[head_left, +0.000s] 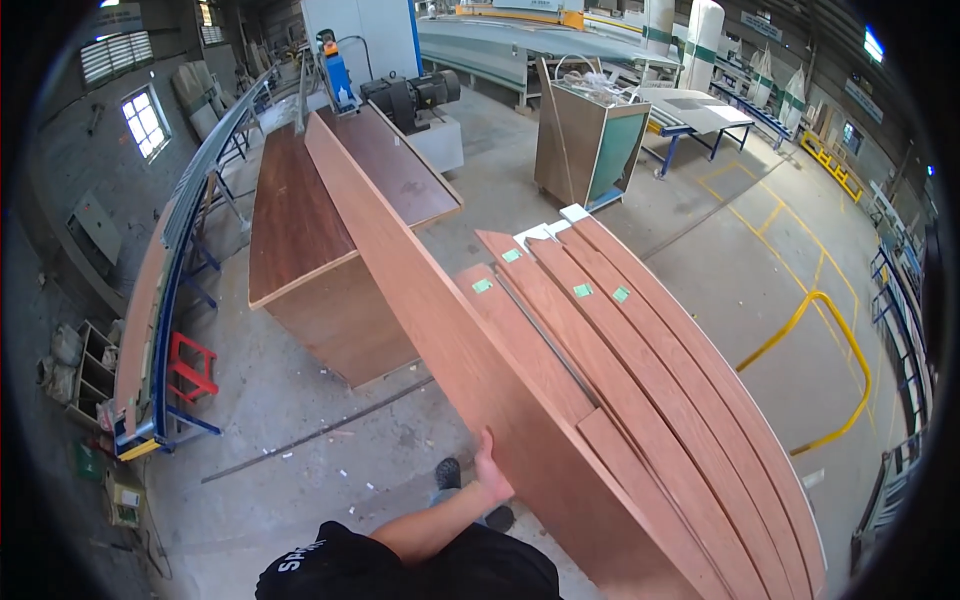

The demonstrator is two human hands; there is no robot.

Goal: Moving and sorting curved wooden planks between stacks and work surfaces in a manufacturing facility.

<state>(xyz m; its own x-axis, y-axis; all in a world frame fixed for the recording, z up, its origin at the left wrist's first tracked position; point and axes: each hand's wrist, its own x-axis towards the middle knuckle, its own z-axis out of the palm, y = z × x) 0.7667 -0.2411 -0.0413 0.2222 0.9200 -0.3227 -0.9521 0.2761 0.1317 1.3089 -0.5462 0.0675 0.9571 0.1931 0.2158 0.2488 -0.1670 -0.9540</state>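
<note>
One long plank (450, 340) in grasp, slanting upper left to lower right of frame; left hand (489, 470) clamped on its near edge, right hand not visible. Far end over tabletop (300, 220), upper left. Several boards (650, 400) lie right, untouched; work looks unfinished.

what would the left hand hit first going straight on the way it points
The long reddish-brown board, which the left hand already touches; past it, probably the green-labelled planks, though depth is unclear.
</note>
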